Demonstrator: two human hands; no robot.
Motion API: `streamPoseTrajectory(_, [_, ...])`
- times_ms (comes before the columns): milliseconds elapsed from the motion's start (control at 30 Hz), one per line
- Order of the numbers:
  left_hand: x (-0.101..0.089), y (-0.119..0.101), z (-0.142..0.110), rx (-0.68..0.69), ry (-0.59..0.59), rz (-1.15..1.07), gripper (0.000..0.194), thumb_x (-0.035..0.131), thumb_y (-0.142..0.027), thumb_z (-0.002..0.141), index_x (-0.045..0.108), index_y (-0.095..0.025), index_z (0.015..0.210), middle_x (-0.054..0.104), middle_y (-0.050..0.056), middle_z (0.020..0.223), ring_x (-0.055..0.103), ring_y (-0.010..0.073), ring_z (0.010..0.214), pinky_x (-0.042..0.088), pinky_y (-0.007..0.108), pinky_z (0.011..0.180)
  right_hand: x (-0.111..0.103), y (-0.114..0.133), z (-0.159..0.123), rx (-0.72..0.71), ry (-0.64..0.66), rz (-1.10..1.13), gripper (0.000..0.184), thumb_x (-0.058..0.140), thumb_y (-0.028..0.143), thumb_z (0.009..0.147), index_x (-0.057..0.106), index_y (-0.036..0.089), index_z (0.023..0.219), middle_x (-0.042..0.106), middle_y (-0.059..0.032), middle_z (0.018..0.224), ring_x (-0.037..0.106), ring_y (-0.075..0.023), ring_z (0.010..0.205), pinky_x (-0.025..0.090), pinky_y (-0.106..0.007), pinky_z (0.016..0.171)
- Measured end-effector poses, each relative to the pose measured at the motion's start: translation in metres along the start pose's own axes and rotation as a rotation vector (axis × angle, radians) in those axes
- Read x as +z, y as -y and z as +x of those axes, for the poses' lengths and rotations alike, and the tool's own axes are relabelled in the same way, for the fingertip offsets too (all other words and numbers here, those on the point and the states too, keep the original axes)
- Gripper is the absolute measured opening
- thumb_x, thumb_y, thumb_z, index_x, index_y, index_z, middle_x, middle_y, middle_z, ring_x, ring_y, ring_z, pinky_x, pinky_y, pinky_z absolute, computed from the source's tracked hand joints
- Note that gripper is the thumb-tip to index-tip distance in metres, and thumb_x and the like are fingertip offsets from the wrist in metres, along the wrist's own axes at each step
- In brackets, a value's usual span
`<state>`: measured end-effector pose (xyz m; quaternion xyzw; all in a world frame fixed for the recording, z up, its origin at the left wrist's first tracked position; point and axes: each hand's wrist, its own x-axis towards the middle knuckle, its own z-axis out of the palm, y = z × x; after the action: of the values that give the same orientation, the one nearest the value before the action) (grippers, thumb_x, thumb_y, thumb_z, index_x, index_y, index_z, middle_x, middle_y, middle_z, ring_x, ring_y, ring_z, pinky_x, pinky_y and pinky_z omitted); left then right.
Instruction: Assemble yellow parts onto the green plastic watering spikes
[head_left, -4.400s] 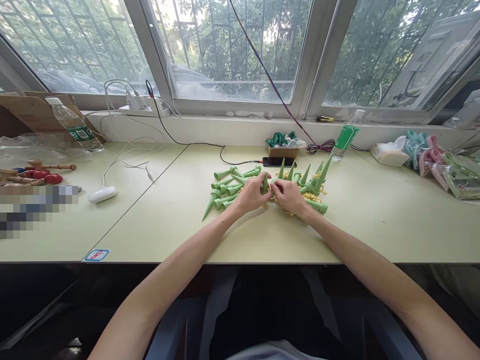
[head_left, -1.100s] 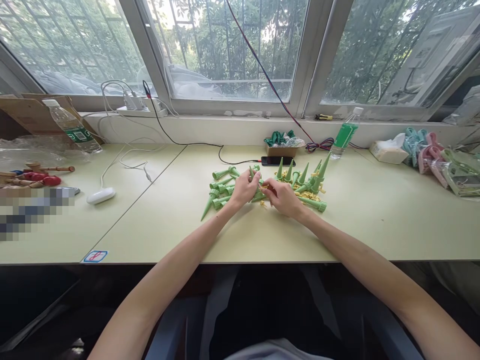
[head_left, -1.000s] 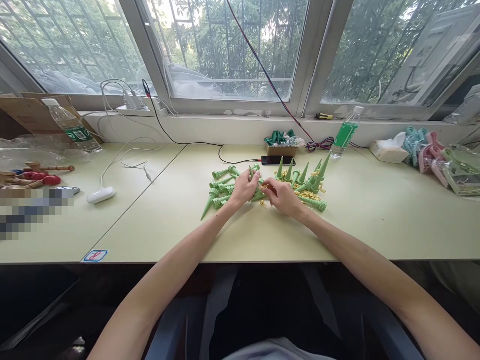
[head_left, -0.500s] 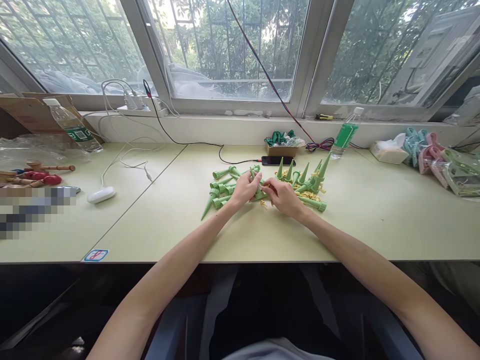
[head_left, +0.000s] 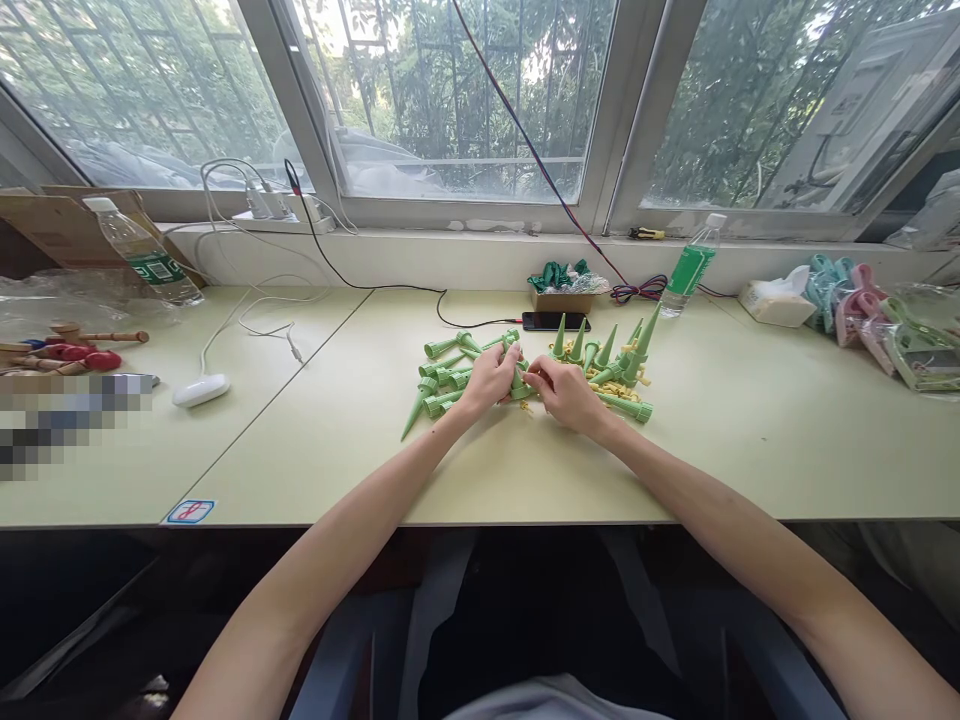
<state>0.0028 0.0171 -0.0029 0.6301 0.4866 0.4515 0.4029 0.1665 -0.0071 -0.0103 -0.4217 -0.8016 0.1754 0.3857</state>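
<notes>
My left hand (head_left: pixel 489 383) is closed round a green plastic plant watering spike (head_left: pixel 518 383), its wide ribbed end low between my hands. My right hand (head_left: pixel 568 393) is beside it, thumb and fingers pinched together close to the spike; whatever they hold is hidden. To the left lies a heap of green spikes (head_left: pixel 436 403) on their sides. On the right several green spikes (head_left: pixel 640 352) stand point up or lean, among small yellow valve pieces (head_left: pixel 624 391). One loose yellow piece (head_left: pixel 526 407) lies just in front of my hands.
Behind the heap are a black phone (head_left: pixel 555 321) on a cable and a small cardboard box (head_left: pixel 564 301). A water bottle (head_left: pixel 688 268) and a tissue box (head_left: pixel 775 303) stand to the right. A white mouse-shaped device (head_left: pixel 201 391) lies left on the table (head_left: pixel 300 460).
Over the last seconds my hands have shifted slightly left, and a loose yellow piece shows in front. In the last half second the spike in my left hand has turned; my right hand barely moved.
</notes>
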Motion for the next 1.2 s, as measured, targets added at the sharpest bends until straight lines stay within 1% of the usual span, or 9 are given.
streamPoseTrajectory(167, [0.0004, -0.0004, 0.0002, 0.001, -0.001, -0.011, 0.037, 0.047, -0.051, 0.099, 0.056, -0.020, 0.082, 0.047, -0.004, 0.050, 0.041, 0.0103, 0.034, 0.036, 0.026, 0.036, -0.0005, -0.0003, 0.0000, 0.006, 0.004, -0.012, 0.024, 0.048, 0.038, 0.100, 0.055, 0.022, 0.084, 0.058, -0.0003, 0.066, 0.048, -0.0161, 0.060, 0.036, -0.028, 0.063])
streamPoseTrajectory(267, [0.0005, -0.0004, 0.0001, 0.009, 0.003, -0.015, 0.041, 0.046, -0.056, 0.099, 0.056, -0.020, 0.082, 0.044, -0.005, 0.048, 0.041, 0.0111, 0.034, 0.037, 0.027, 0.036, -0.0009, 0.0002, 0.0000, 0.012, 0.002, -0.009, 0.025, 0.048, 0.038, 0.100, 0.053, 0.022, 0.082, 0.056, 0.0001, 0.065, 0.046, -0.0158, 0.059, 0.035, -0.028, 0.062])
streamPoseTrajectory(433, [0.0003, -0.0010, -0.0012, 0.027, 0.024, -0.050, 0.048, 0.046, -0.065, 0.096, 0.057, -0.020, 0.082, 0.044, -0.005, 0.048, 0.042, 0.0116, 0.035, 0.037, 0.026, 0.037, -0.0014, 0.0004, 0.0001, 0.029, 0.004, 0.002, 0.025, 0.048, 0.038, 0.100, 0.051, 0.023, 0.080, 0.052, 0.0016, 0.062, 0.044, -0.0152, 0.057, 0.033, -0.027, 0.060])
streamPoseTrajectory(600, [0.0002, -0.0031, -0.0028, 0.029, 0.035, -0.057, 0.050, 0.045, -0.067, 0.095, 0.057, -0.020, 0.082, 0.044, -0.004, 0.047, 0.042, 0.0116, 0.035, 0.037, 0.026, 0.036, -0.0017, -0.0002, -0.0002, 0.037, 0.003, 0.001, 0.026, 0.046, 0.037, 0.101, 0.048, 0.023, 0.079, 0.052, 0.0019, 0.062, 0.043, -0.0145, 0.056, 0.033, -0.026, 0.059])
streamPoseTrajectory(733, [0.0010, -0.0050, -0.0036, 0.022, 0.038, -0.052, 0.049, 0.045, -0.065, 0.097, 0.056, -0.019, 0.083, 0.044, -0.005, 0.047, 0.043, 0.0107, 0.035, 0.037, 0.024, 0.036, -0.0016, -0.0012, -0.0001, 0.045, 0.002, 0.002, 0.028, 0.045, 0.037, 0.101, 0.046, 0.023, 0.077, 0.051, 0.0020, 0.062, 0.043, -0.0140, 0.056, 0.032, -0.026, 0.059])
streamPoseTrajectory(1033, [0.0016, -0.0094, -0.0061, 0.009, 0.043, -0.030, 0.037, 0.040, -0.046, 0.103, 0.057, -0.018, 0.086, 0.045, -0.005, 0.048, 0.042, 0.0096, 0.034, 0.036, 0.023, 0.036, -0.0008, -0.0045, 0.0002, 0.039, -0.001, -0.015, 0.030, 0.044, 0.038, 0.101, 0.045, 0.022, 0.076, 0.050, 0.0020, 0.061, 0.040, -0.0134, 0.055, 0.030, -0.027, 0.058])
streamPoseTrajectory(1200, [0.0012, -0.0091, -0.0061, 0.014, 0.049, -0.022, 0.036, 0.041, -0.046, 0.103, 0.057, -0.018, 0.086, 0.045, -0.005, 0.049, 0.044, 0.0100, 0.036, 0.037, 0.023, 0.037, -0.0006, -0.0041, 0.0000, 0.036, -0.004, -0.019, 0.029, 0.045, 0.037, 0.101, 0.046, 0.022, 0.076, 0.052, 0.0011, 0.063, 0.042, -0.0134, 0.056, 0.031, -0.026, 0.058])
